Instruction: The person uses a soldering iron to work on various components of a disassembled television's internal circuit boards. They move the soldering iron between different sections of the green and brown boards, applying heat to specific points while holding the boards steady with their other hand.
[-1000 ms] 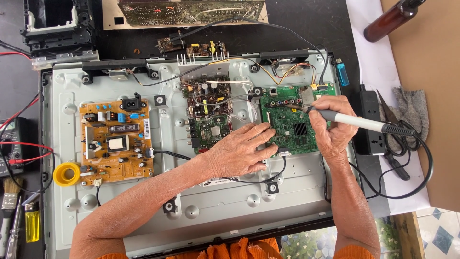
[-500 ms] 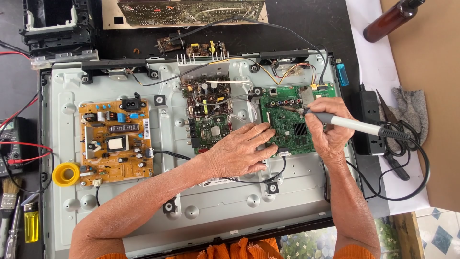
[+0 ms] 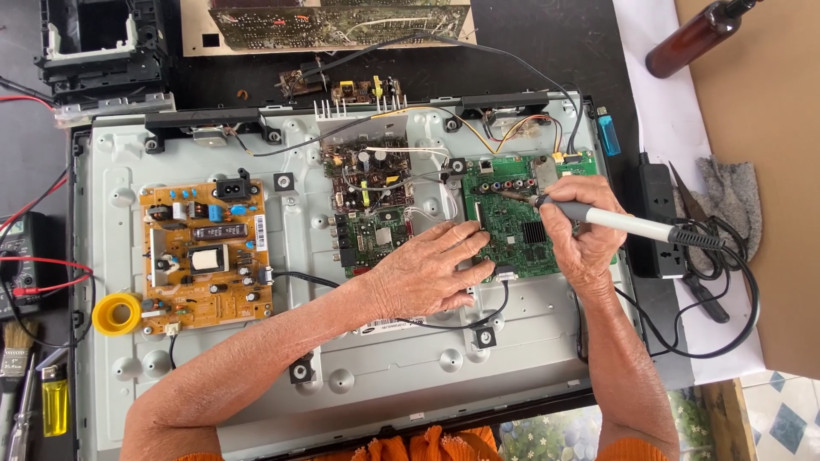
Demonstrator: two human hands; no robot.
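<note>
**Soldering iron on green circuit board, opened flat-screen chassis**

Right hand (image 3: 581, 230): fingers closed round a soldering iron (image 3: 615, 220), white barrel, black cord end; metal tip rests on the green circuit board (image 3: 517, 226), upper middle. Left hand (image 3: 427, 273): fingers spread flat, holding nothing, tips pressing the board's lower left edge. Board sits screwed to a grey stamped-metal back panel (image 3: 384, 376). Orange-brown power board (image 3: 205, 256) well apart at left. Yellow solder reel (image 3: 115, 313) beside it. Brown glass bottle (image 3: 696, 36) at the counter's far right.
</note>
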